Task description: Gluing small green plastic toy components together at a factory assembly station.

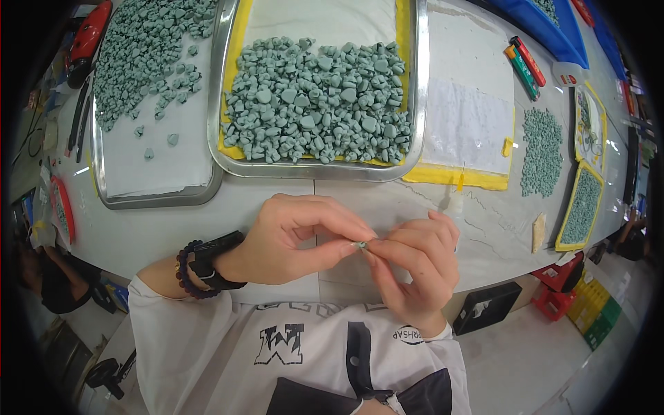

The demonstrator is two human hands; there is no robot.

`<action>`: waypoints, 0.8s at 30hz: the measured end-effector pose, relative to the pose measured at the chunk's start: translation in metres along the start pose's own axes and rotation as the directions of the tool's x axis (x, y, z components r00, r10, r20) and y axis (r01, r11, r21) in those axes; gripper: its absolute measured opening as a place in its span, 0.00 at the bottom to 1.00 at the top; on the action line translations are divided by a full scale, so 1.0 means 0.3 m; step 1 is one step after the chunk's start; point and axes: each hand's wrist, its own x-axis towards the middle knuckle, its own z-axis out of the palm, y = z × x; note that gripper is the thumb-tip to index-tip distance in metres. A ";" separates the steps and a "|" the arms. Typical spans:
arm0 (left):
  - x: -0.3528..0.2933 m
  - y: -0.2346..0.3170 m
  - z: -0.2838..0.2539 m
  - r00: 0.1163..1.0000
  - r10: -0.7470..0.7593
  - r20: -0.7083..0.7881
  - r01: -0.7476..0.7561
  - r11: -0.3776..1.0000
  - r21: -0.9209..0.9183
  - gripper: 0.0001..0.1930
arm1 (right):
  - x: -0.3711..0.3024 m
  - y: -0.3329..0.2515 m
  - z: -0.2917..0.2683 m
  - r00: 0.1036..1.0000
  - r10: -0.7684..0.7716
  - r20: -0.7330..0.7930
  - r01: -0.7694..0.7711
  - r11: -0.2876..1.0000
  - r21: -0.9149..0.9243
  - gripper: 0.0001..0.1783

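Green piece (361,244) — pinched between left hand (290,242), right hand (415,259) fingertips

Taking the middle tray (415,90) as the mark, the heap of small pieces (318,100) is lying inside it, and a second tray (159,197) is sitting just to its left with more pieces (142,48) scattered in it. To its right a sheet (467,121) is lying on the table (138,228), with markers (526,66) and another pile (541,152) farther right. In front of the middle tray, near the table's front edge, the left hand (290,242) and right hand (418,266) are meeting fingertip to fingertip around a tiny piece (361,244).
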 end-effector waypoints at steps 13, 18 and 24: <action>-0.003 -0.004 0.003 0.999 -0.025 -0.048 0.025 1.000 0.007 0.11 | -0.001 -0.005 0.038 0.999 -0.035 -0.019 0.033 0.996 -0.077 0.15; -0.024 0.141 -0.038 0.974 0.226 -0.028 -0.191 0.876 0.443 0.11 | -0.029 -0.028 -0.017 0.992 -0.120 -0.048 0.122 0.992 0.029 0.10; -0.121 0.224 -0.303 0.827 0.479 -0.294 0.152 0.313 0.938 0.11 | -0.079 0.028 -0.112 0.976 -0.099 -0.194 0.143 0.963 0.229 0.09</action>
